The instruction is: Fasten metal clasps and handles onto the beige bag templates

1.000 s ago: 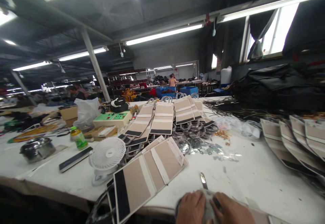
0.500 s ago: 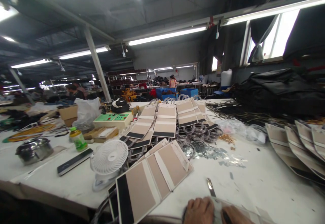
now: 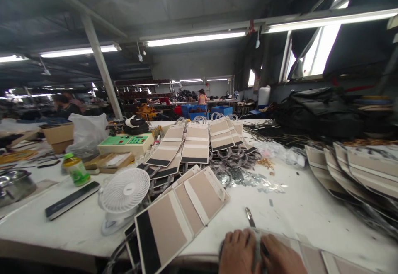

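Note:
At the near edge of the table, my left hand point(image 3: 238, 251) is closed, its fingers together over the left end of a beige panel point(image 3: 312, 258) with pale crosswise strips. My right hand point(image 3: 281, 254) is beside it on the same panel, fingers bent. A small dark piece shows by the right thumb; I cannot make out what it is. A slim tool point(image 3: 249, 217) with a shiny metal end and a dark lower part lies just beyond the hands. To the left, a similar panel point(image 3: 183, 216) with a black end band rests on others.
A white fan point(image 3: 126, 191), a dark flat case point(image 3: 73, 199), a green-capped bottle point(image 3: 76, 169) and a metal pot point(image 3: 15, 187) stand left. More panels point(image 3: 195, 143) with clear-wrapped rings lie at the back, near loose metal pieces point(image 3: 264, 183). Another panel stack point(image 3: 370, 164) stands right.
The view has turned right and the table's things appear further left. Both hands show more fully, and more of the beige panel is visible to their right.

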{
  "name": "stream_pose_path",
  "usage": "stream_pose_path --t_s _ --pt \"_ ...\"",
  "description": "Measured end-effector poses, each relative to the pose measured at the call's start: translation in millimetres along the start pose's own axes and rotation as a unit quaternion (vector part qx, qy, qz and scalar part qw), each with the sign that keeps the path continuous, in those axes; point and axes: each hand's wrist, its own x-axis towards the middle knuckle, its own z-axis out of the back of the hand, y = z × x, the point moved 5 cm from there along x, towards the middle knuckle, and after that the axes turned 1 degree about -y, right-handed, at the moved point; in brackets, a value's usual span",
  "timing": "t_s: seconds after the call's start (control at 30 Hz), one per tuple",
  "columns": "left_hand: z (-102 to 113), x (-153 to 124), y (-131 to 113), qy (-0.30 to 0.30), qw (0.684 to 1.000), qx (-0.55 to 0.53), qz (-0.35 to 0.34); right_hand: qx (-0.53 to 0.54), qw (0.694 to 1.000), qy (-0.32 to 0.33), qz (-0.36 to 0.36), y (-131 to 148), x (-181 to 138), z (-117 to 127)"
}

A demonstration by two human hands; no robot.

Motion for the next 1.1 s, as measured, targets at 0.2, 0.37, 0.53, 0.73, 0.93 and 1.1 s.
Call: stream_pose_path --t_s 0.2,0.37,0.53,0.73,0.93,1.1 --pt "29.5 -6.8 -14.1 0.000 0.995 -0.080 0.057 -0.023 0.999 0.041 -0.011 14.8 10.8 27.4" --pt "41.0 -4.7 -22.8 0.013 0.995 -0.067 0.075 -0.004 0.995 0.083 -0.047 5.8 25.5 65.3" --pt "41.5 -1.6 -23.8 0.023 0.995 -0.059 0.073 0.010 0.988 0.080 -0.135 -60.6 63.9 96.0" --pt "36.0 -0.6 -16.0 -0.017 0.999 -0.020 0.040 0.002 0.974 0.119 -0.191 -137.3 118.0 70.2" --pt "-0.6 -1.8 3.7 -0.106 0.987 0.086 -0.078 0.025 0.972 0.146 -0.180 -145.5 139.4 37.6" --pt "-33.2 -6.2 22.8 -0.151 0.978 0.131 -0.052 0.050 0.978 0.141 -0.146 -140.8 146.4 38.7"
